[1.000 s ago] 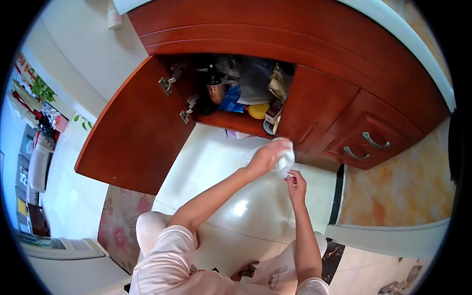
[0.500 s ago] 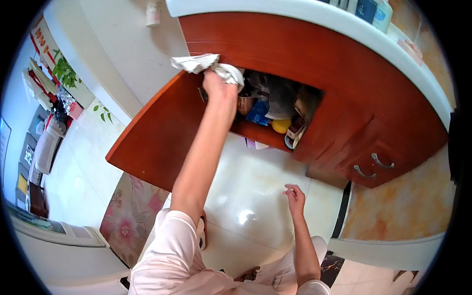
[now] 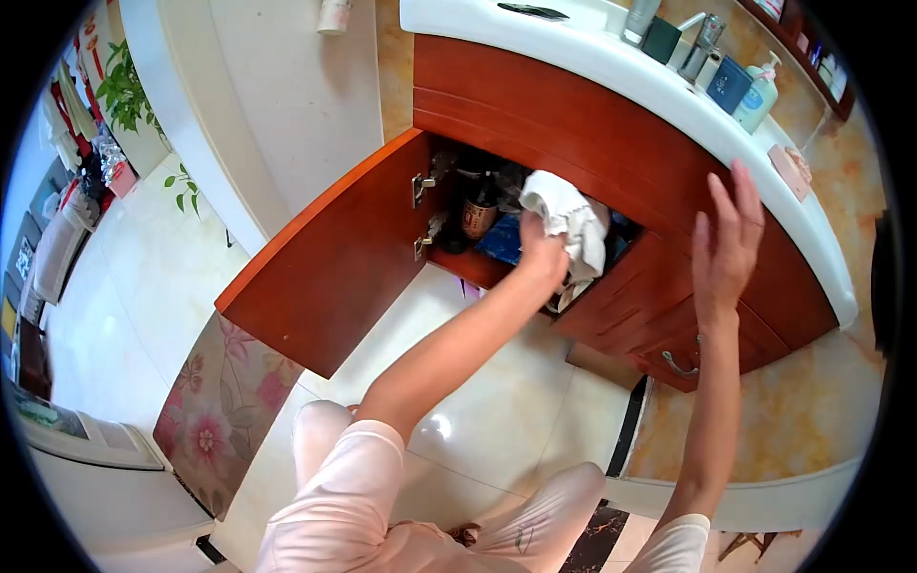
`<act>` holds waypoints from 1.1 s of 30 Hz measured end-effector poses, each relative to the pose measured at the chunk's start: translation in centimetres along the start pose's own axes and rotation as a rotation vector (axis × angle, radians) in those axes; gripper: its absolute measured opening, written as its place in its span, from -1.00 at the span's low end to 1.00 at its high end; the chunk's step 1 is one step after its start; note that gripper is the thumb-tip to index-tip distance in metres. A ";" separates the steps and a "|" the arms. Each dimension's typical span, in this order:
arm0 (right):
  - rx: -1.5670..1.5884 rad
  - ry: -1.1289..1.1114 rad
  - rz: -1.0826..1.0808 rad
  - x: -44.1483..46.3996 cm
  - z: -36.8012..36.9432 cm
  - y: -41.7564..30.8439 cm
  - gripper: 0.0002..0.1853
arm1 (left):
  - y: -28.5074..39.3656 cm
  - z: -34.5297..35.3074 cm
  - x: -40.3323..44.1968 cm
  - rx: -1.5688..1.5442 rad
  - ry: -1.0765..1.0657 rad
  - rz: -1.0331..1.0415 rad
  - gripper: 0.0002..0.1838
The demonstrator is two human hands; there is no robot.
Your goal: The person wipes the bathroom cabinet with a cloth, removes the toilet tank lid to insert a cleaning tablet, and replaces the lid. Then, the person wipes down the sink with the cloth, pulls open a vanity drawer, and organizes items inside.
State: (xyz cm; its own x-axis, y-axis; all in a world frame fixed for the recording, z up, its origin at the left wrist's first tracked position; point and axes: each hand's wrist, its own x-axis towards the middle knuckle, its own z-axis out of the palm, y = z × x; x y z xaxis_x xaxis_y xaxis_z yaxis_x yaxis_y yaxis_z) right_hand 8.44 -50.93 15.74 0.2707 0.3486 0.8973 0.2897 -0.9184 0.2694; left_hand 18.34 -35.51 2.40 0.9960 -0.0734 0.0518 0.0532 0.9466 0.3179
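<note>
From the head view, your left hand (image 3: 543,256) grips a bunched white cloth (image 3: 576,224) at the opening of the red cabinet (image 3: 535,105), near the blue packet (image 3: 499,241); your right hand (image 3: 731,239) is raised, fingers spread wide, in front of the cabinet, near the edge of the white bench (image 3: 573,54)

We see creased, matt cloth in the white towel-like piece (image 3: 585,229), glossy, wood-look panelling on the cabinet door (image 3: 325,267), shiny metal in the hinges (image 3: 419,191) and faucet (image 3: 705,46), a smooth, polished countertop (image 3: 559,48), and glossy floor tiles (image 3: 516,411).
</note>
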 end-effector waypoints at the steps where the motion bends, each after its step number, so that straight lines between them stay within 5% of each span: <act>1: -0.023 -0.008 -0.014 -0.5 1.2 0.5 -0.41 | 1.0 -0.8 0.6 -0.031 -0.026 0.020 -0.68; 5: -0.155 -0.029 0.027 -2.9 3.7 2.3 -0.37 | 5.6 -1.4 3.4 -0.008 0.091 0.246 -0.69; 9: -0.173 -0.017 0.015 -3.8 4.4 3.3 -0.37 | 10.6 1.8 3.2 -0.282 0.104 0.213 -0.62; 13: -0.254 0.027 0.013 -4.1 5.2 3.5 -0.41 | 5.7 1.5 3.2 -0.095 0.165 0.279 -0.65; 19: -0.245 0.032 -0.006 -4.1 4.8 3.3 -0.47 | -5.3 3.7 -3.8 -0.145 0.076 -0.102 -0.70; 27: -0.213 0.043 0.003 -3.7 4.5 3.2 -0.47 | 3.3 4.7 -6.9 0.275 -0.161 -0.215 -0.79; 30: 0.036 -0.012 0.106 -3.4 2.5 1.5 -0.52 | 5.3 3.4 -8.4 0.311 -0.169 -0.302 -0.51; 31: 0.186 -0.018 0.146 -3.5 1.5 0.4 -0.54 | 6.2 2.7 -8.8 0.244 -0.302 -0.317 -0.50; 33: 0.591 0.051 0.333 -5.0 0.2 -3.0 -0.61 | 6.7 2.4 -9.8 0.200 -0.241 -0.316 -0.48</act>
State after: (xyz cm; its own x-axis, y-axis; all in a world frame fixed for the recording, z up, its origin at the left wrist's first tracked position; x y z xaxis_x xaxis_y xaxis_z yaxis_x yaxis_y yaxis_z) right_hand 6.37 -49.86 10.32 0.3924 0.0426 0.9188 0.6557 -0.7135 -0.2470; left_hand 8.72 -29.20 6.25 0.8864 -0.4430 0.1344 0.3139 0.7885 0.5289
